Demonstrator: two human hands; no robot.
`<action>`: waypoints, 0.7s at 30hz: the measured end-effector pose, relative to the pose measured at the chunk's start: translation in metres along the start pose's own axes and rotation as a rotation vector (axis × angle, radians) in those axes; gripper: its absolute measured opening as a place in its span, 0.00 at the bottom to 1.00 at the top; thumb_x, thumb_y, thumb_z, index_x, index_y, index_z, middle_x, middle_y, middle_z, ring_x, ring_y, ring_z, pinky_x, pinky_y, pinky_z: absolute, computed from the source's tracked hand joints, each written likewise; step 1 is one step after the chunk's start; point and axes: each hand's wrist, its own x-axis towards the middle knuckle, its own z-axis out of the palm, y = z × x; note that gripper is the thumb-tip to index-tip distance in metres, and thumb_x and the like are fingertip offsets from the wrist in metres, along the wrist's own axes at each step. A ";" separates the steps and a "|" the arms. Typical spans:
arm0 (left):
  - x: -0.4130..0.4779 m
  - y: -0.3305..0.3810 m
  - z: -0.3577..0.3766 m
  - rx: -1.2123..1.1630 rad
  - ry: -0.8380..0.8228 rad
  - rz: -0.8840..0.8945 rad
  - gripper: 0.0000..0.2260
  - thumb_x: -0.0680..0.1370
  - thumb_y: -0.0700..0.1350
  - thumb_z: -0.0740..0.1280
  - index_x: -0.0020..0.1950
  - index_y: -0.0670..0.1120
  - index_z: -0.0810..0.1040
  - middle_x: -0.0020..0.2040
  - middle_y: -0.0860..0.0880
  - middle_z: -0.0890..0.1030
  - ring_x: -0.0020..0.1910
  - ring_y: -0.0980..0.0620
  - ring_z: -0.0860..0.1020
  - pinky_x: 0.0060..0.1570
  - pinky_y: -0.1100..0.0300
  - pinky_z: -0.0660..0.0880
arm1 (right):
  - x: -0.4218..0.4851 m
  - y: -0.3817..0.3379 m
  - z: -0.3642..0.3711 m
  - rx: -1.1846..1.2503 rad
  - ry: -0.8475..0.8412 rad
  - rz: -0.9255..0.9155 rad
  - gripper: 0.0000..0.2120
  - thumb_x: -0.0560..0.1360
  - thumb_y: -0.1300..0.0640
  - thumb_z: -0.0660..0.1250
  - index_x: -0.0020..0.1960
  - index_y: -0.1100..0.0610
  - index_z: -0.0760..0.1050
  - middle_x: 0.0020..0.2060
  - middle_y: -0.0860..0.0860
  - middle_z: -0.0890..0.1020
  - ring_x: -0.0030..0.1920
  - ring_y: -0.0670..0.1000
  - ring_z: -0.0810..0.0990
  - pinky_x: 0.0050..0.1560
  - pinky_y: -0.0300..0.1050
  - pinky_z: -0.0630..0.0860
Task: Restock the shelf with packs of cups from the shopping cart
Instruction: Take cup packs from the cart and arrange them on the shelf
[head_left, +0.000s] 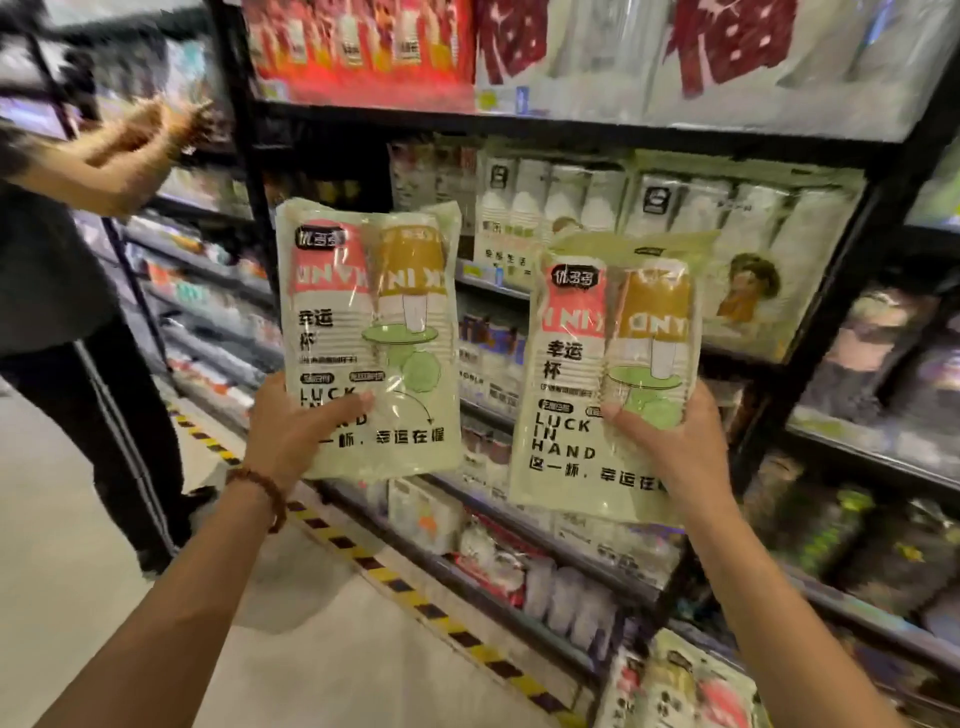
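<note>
Fingers (345, 407) on each hand grip the bottom end of 1 pack of cups: left hand (291, 434) has the left pack (363, 291), right hand (672, 449) the right pack (587, 364). Both packs stand upright, with the shelf (519, 127) just beyond them. The right one looks nearer, I'd say.

Black shelf (519, 129) carries white cup packs (566, 208).

A single wide-angle camera on the person's head looks forward and slightly down from close range at the shelf (519, 124), which recedes obliquely towards the left
</note>
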 end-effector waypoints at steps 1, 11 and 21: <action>0.011 -0.004 -0.018 0.006 -0.011 0.012 0.16 0.54 0.57 0.74 0.40 0.67 0.80 0.39 0.64 0.84 0.40 0.62 0.82 0.38 0.65 0.78 | 0.000 -0.005 0.023 0.007 0.006 -0.005 0.36 0.60 0.45 0.79 0.63 0.51 0.70 0.53 0.46 0.81 0.51 0.45 0.81 0.48 0.44 0.77; 0.121 -0.066 -0.146 0.024 -0.066 -0.016 0.29 0.55 0.55 0.76 0.54 0.50 0.79 0.46 0.52 0.85 0.45 0.53 0.84 0.42 0.55 0.79 | 0.015 -0.041 0.199 -0.001 0.047 0.050 0.32 0.63 0.51 0.78 0.63 0.52 0.68 0.49 0.42 0.78 0.48 0.42 0.78 0.47 0.44 0.77; 0.283 -0.125 -0.156 -0.033 -0.093 -0.078 0.24 0.52 0.56 0.75 0.46 0.54 0.80 0.41 0.58 0.85 0.41 0.57 0.84 0.39 0.58 0.79 | 0.130 -0.023 0.326 0.037 0.037 0.063 0.31 0.65 0.53 0.78 0.64 0.53 0.69 0.51 0.45 0.80 0.48 0.41 0.79 0.39 0.36 0.74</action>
